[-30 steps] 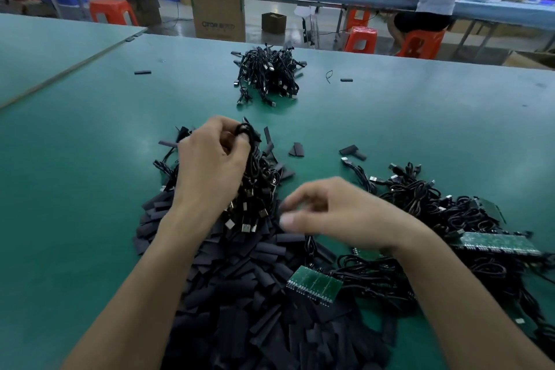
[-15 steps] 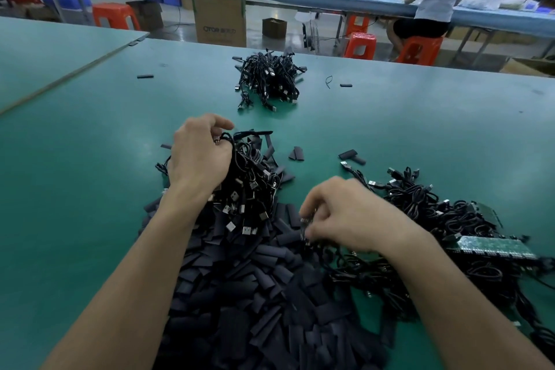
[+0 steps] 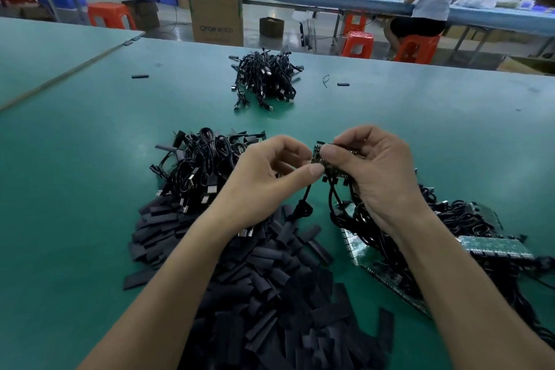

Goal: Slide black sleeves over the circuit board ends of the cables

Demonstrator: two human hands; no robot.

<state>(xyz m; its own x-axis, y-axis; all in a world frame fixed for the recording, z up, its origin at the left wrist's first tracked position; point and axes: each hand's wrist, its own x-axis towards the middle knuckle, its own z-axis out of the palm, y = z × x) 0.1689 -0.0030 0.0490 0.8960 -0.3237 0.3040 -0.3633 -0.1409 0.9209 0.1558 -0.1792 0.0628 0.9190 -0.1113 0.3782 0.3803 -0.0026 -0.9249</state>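
Above bench [image 3: 90, 159] right hand [image 3: 378, 177] grips circuit board [image 3: 317, 151], cables [image 3: 332, 198] hang free; left hand [image 3: 264, 186] pinches board end, probably to isolate one; sleeve pile [image 3: 270, 294] below, near for picking.

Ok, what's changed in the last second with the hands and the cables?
The left hand let go of the cable bundle and moved right and up; the right hand lifted up too. Both now pinch a small circuit board held up between them, its cables hanging down. The sleeve pile and the far cable pile stayed put.
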